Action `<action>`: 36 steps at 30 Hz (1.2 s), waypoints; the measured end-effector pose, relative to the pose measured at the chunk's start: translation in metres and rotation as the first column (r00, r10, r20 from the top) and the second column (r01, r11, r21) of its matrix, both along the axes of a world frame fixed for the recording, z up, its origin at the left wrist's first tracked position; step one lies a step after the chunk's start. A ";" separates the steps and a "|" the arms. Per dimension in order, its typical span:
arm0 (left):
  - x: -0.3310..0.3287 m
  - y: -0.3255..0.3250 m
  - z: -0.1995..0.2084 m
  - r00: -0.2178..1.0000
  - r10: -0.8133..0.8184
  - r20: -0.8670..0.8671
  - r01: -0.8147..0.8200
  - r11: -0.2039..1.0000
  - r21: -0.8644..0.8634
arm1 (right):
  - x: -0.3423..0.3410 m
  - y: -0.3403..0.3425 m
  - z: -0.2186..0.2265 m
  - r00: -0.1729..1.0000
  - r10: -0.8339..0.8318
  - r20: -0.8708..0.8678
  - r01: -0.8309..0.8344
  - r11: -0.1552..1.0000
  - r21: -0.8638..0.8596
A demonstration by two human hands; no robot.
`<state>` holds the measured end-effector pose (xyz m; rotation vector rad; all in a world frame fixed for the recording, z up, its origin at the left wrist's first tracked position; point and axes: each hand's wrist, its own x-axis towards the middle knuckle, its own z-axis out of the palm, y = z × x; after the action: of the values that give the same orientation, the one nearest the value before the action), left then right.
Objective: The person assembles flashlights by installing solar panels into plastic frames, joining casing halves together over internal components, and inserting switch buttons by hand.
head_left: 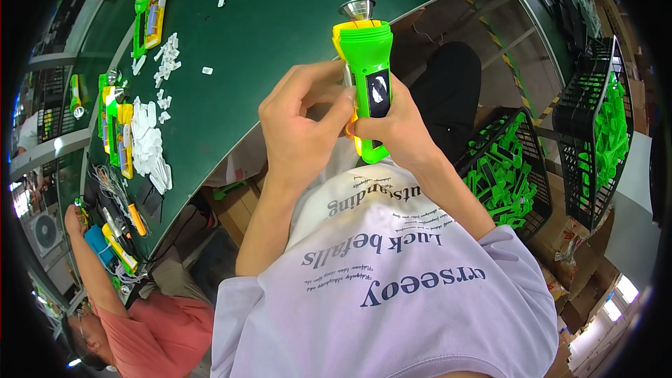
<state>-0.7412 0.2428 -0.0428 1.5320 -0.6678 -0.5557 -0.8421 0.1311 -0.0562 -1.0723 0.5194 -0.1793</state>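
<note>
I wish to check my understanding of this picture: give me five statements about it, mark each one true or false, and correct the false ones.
1. The left hand and the right hand both hold the green-and-yellow plastic flashlight. True.
2. The shiny, cone-shaped reflector is at the flashlight's narrow end. False: the reflector is at the wide end.
3. Black plastic lattice baskets with green plastic parts are on the right. True.
4. The small white pieces lie in these baskets. False: the white pieces lie on the dark green table.
5. A co-worker in a salmon-red shirt is at the lower left. True.
</note>
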 end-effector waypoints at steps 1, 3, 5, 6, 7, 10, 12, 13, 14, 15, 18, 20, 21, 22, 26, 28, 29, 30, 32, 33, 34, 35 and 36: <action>-0.002 0.000 -0.003 0.995 0.026 0.092 -0.025 1.000 -0.017 | 0.000 0.000 -0.001 1.000 0.002 -0.001 -0.002 1.000 0.000; -0.006 -0.002 -0.008 0.982 0.055 0.181 -0.049 0.998 -0.036 | 0.000 -0.001 -0.003 1.000 0.005 0.001 -0.005 0.999 -0.032; -0.011 -0.004 -0.014 0.955 0.190 0.226 -0.165 0.978 -0.126 | 0.001 -0.003 0.001 1.000 0.015 -0.007 -0.015 0.999 -0.036; -0.011 -0.004 -0.017 0.955 0.193 0.224 -0.168 0.978 -0.127 | 0.001 -0.004 0.002 1.000 0.024 -0.013 -0.024 0.999 -0.039; -0.011 -0.004 -0.019 0.957 0.185 0.224 -0.156 0.978 -0.139 | 0.001 -0.004 0.002 1.000 0.027 -0.014 -0.027 0.999 -0.040; -0.010 -0.005 -0.024 0.979 0.157 0.133 -0.136 0.978 -0.158 | 0.002 -0.005 0.002 1.000 0.031 0.002 -0.031 1.000 -0.002; -0.011 -0.006 -0.024 0.990 0.137 0.041 -0.129 0.978 -0.167 | 0.003 -0.005 0.006 0.999 0.035 0.023 -0.034 0.997 -0.072; -0.011 -0.008 -0.022 0.983 0.095 -0.158 -0.126 0.972 -0.199 | 0.004 -0.006 0.006 0.999 0.041 0.022 -0.039 0.997 -0.073; -0.012 -0.009 -0.020 0.937 0.043 -0.348 -0.130 0.964 -0.231 | 0.003 -0.009 0.004 0.995 0.097 -0.011 -0.097 0.995 -0.010; -0.010 -0.007 -0.015 0.936 0.048 -0.348 -0.136 0.963 -0.232 | 0.003 -0.010 0.003 0.987 0.155 -0.040 -0.153 0.987 0.055; -0.005 -0.004 -0.007 0.861 -0.094 -0.501 -0.019 0.976 -0.216 | 0.005 -0.010 0.001 0.979 0.196 -0.059 -0.188 0.975 0.118; -0.004 -0.007 -0.011 0.957 0.071 -0.282 -0.085 0.996 -0.037 | 0.006 -0.008 -0.002 0.967 0.243 -0.078 -0.233 0.965 0.120; -0.006 -0.007 -0.010 0.956 0.078 -0.283 -0.093 0.995 -0.039 | 0.006 -0.007 -0.004 0.954 0.283 -0.095 -0.270 0.955 0.125; -0.009 -0.008 -0.008 0.952 0.116 -0.283 -0.120 0.993 0.004 | 0.006 -0.004 -0.011 0.953 0.286 -0.096 -0.274 0.954 0.121; -0.015 -0.010 -0.011 0.953 0.178 -0.245 -0.181 0.983 0.009 | 0.007 0.017 -0.023 0.994 -0.068 -0.085 0.034 0.937 -0.347; -0.017 -0.012 -0.015 0.973 0.194 -0.128 -0.196 0.980 -0.007 | 0.007 0.016 -0.016 0.986 -0.094 -0.141 0.035 0.928 -0.371; -0.017 -0.012 -0.017 0.979 0.205 -0.008 -0.205 0.979 -0.023 | 0.006 0.012 -0.012 0.983 -0.049 -0.175 -0.011 0.944 -0.329; -0.016 -0.012 -0.017 0.978 0.208 -0.011 -0.208 0.978 -0.023 | 0.006 0.010 -0.011 0.978 -0.003 -0.207 -0.057 0.957 -0.285; -0.011 -0.013 -0.011 0.999 0.042 -0.022 -0.038 0.985 0.171 | 0.006 0.012 -0.016 0.980 -0.006 -0.198 -0.060 0.945 -0.322; -0.009 -0.012 -0.010 0.999 0.011 -0.041 -0.001 0.972 0.237 | 0.006 0.014 -0.019 0.983 -0.006 -0.186 -0.062 0.932 -0.358; -0.009 -0.011 -0.012 0.999 0.014 -0.041 -0.004 0.972 0.235 | 0.007 0.014 -0.020 0.983 -0.003 -0.185 -0.065 0.931 -0.360; -0.009 -0.011 -0.017 1.000 0.018 -0.015 -0.014 0.973 0.230 | 0.008 0.014 -0.020 0.986 -0.032 -0.164 -0.043 0.900 -0.433; -0.009 -0.011 -0.020 1.000 0.023 0.010 -0.024 0.974 0.224 | 0.008 0.014 -0.020 0.989 -0.058 -0.139 -0.020 0.864 -0.503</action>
<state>-0.7503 0.2322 -0.0627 1.7514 -0.6072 -0.6240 -0.8337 0.1453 -0.0766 -1.6035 0.6378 -0.2625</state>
